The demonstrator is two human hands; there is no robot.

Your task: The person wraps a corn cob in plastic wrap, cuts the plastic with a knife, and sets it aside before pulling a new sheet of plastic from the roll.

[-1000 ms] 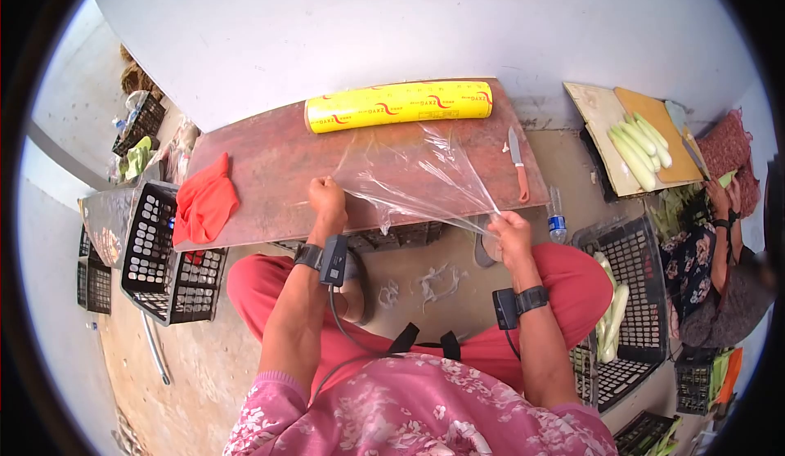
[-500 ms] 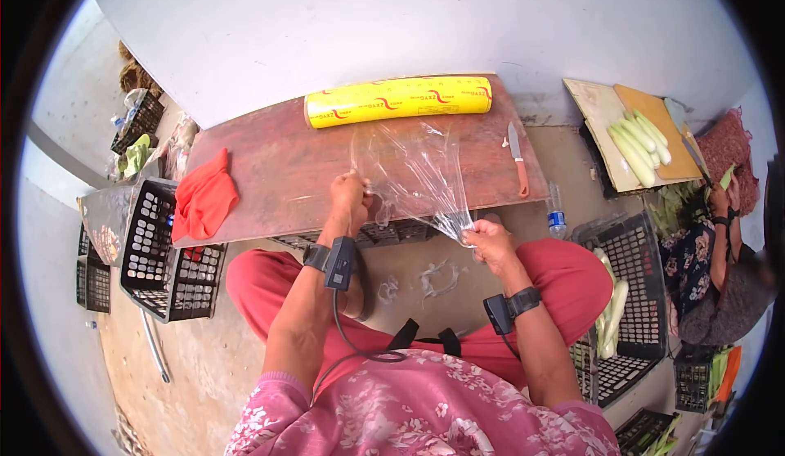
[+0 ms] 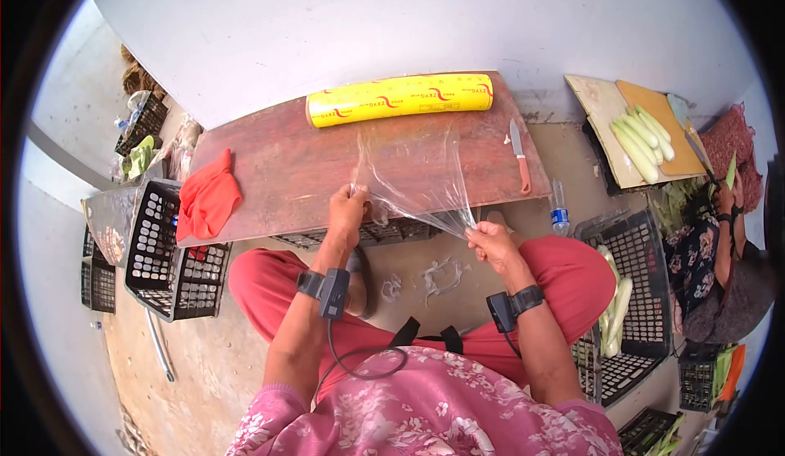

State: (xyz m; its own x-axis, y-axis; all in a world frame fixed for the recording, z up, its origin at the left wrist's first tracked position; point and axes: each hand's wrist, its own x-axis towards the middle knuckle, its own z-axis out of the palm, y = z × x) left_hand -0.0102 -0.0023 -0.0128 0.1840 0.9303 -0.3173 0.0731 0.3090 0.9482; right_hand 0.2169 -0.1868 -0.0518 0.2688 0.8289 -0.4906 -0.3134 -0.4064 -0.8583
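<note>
Clear plastic film [image 3: 413, 170] stretches from the yellow roll [image 3: 401, 100] at the back of the reddish wooden table [image 3: 286, 145] toward me. My left hand [image 3: 347, 209] is closed on the film's left edge, just over the table's front edge. The film's right edge is bunched in the fingers of my right hand [image 3: 491, 239], in front of the table. Between both hands the film hangs slack, with creases running to the right one. A knife [image 3: 520, 157] with a reddish handle lies at the table's right end, and a red cloth [image 3: 208, 196] at the left end.
Black crates [image 3: 176, 251] stand at the left. To the right are a water bottle [image 3: 559, 209], a crate [image 3: 625, 292] with long pale vegetables, and a board [image 3: 609, 129] bearing more of them. A co-worker [image 3: 711, 260] holds something green at the far right.
The film's left edge is now spread wider and gripped by my left hand, which has turned. The bunch at the right hand has opened out somewhat. The co-worker's hands have shifted slightly.
</note>
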